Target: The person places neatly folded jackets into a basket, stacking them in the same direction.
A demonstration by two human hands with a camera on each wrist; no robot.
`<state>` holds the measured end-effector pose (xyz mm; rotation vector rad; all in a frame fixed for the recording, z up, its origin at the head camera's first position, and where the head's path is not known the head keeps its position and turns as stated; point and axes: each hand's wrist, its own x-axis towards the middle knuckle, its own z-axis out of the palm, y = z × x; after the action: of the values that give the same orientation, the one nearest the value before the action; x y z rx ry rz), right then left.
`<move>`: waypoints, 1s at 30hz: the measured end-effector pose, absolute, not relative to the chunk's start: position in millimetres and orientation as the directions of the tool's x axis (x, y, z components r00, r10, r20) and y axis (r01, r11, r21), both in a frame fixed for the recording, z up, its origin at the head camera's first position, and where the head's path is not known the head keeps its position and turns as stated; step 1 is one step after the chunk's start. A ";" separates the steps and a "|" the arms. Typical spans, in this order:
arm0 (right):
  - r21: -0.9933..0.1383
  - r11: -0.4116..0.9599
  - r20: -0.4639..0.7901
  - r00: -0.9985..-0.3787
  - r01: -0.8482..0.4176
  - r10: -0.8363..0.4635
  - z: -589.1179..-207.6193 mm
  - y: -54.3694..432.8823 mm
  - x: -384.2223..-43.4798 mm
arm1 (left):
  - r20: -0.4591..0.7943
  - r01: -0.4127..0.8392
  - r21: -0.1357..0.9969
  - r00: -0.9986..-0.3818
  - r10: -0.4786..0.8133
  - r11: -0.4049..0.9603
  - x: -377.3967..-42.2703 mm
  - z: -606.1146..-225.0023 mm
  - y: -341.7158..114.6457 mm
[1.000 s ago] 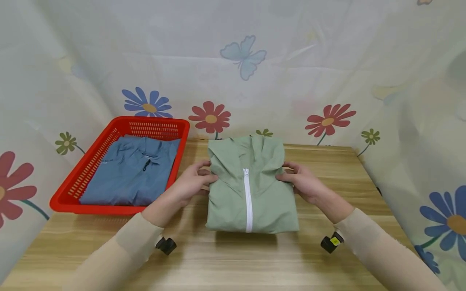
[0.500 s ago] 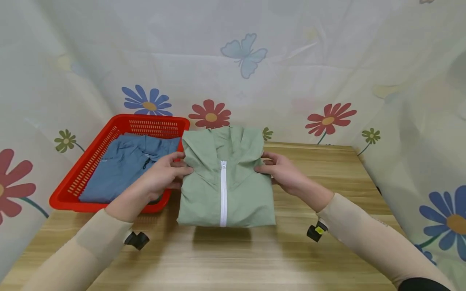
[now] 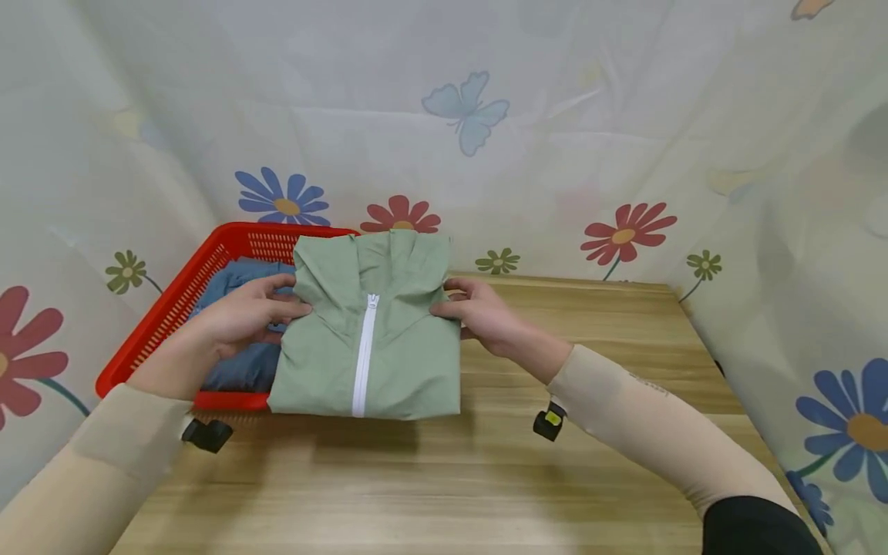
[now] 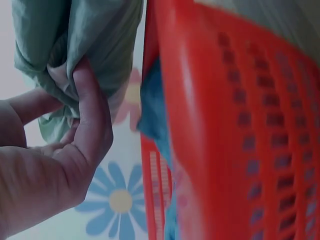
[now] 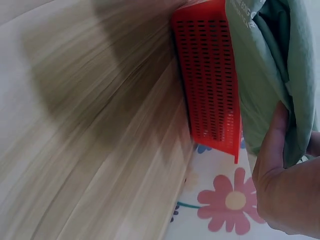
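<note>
A folded light green jacket [image 3: 409, 339] with a white zipper is held up in the air between both hands. My left hand [image 3: 243, 316] grips its left edge, thumb on top and fingers underneath. On the opposite edge, my right hand [image 3: 486, 314] pinches the cloth the same way. The jacket's left part hangs over the right side of a red basket [image 3: 163, 324]. Inside that basket lies a folded blue garment [image 3: 243, 370], partly covered by the jacket and left hand. In the left wrist view, fingers curl into the green folds [image 4: 100, 45] beside the basket wall [image 4: 195, 125].
The basket stands at the left on a wooden table [image 3: 590, 432]. Behind it hangs a white curtain [image 3: 555, 139] printed with flowers and a butterfly, and it also closes off both sides. A black camera [image 3: 206, 435] is strapped at the left wrist, another camera [image 3: 549, 421] at the right.
Both hands have carried the green jacket leftward and slightly up, from the middle of the table to partly above the basket. The basket and blue garment have stayed in place.
</note>
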<state>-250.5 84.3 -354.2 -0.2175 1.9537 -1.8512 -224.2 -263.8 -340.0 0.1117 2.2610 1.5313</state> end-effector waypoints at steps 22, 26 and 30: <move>-0.979 0.033 -0.194 -0.881 0.200 -0.432 -360.4 4.0 -275.3 | -0.329 -0.154 0.805 -0.919 0.216 0.573 -243.3 -331.3 -341.1; -0.981 0.016 -0.184 -0.887 0.196 -0.424 -364.7 -8.2 -278.2 | -0.359 -0.149 0.774 -0.904 0.232 0.616 -247.5 -330.2 -353.6; -0.981 0.011 -0.178 -0.888 0.191 -0.424 -369.3 -20.0 -280.4 | -0.385 -0.132 0.734 -0.889 0.248 0.666 -252.2 -332.7 -367.5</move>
<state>-280.4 -20.0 -369.3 -0.2383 1.8686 -1.9299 -252.2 -367.5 -332.7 0.0902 2.4235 1.1193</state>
